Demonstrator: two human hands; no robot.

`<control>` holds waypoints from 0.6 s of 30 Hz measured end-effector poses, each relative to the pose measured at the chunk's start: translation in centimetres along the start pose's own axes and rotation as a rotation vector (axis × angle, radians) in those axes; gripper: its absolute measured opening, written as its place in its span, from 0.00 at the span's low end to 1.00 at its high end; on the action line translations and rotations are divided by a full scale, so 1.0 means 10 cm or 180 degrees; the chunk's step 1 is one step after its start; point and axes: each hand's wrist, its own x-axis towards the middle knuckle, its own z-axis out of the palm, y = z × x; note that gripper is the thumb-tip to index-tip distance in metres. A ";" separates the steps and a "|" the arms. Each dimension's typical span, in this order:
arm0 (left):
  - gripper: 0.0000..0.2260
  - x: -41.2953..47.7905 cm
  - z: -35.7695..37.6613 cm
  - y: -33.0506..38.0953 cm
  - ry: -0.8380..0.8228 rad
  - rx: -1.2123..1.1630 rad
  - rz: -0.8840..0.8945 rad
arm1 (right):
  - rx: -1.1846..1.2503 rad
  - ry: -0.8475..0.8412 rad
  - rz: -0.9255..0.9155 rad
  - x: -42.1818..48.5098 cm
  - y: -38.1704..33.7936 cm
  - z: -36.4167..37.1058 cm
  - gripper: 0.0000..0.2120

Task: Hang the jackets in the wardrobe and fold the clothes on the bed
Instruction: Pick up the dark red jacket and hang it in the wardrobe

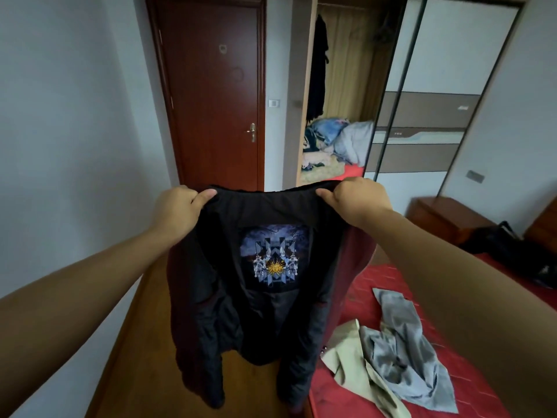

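Jacket (256, 297): where is it, and how is it held?
— Centre of the frame, filling the middle from the hands down to the lower edge. It is dark, hangs open with the lining towards the camera, and has a printed patch high on the inside back. It hangs over wood floor, just left of the bed.

What else is large?
— The wardrobe (346, 70), upper right of centre, with its left section open. One dark garment (318, 64) hangs inside, above a heap of bedding. The bed (376, 282), covered in red, fills the lower right.

And on the bed?
— A grey garment (404, 342) lies crumpled and overlaps a beige one (349, 360) at the bed's near left edge. Neither is folded.

The hands?
— The left hand (177, 209) pinches the jacket's top edge at one shoulder and the right hand (352, 203) pinches the other. Both are at mid-height, thumbs towards the camera, stretching the collar line flat between them.

Which step is this?
— Hanging, by my reading: the jacket is spread and faces the open wardrobe.

What does the next move need?
— A hanger, and I see none. One hand would have to let go to fetch it, then the shoulders go on and it is carried to the open section. The folding remains to be done.
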 end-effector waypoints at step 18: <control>0.31 3.17 1.01 -0.65 0.0405 0.0380 -0.0003 | 0.0139 0.0138 -0.0235 3.42 0.51 1.00 0.32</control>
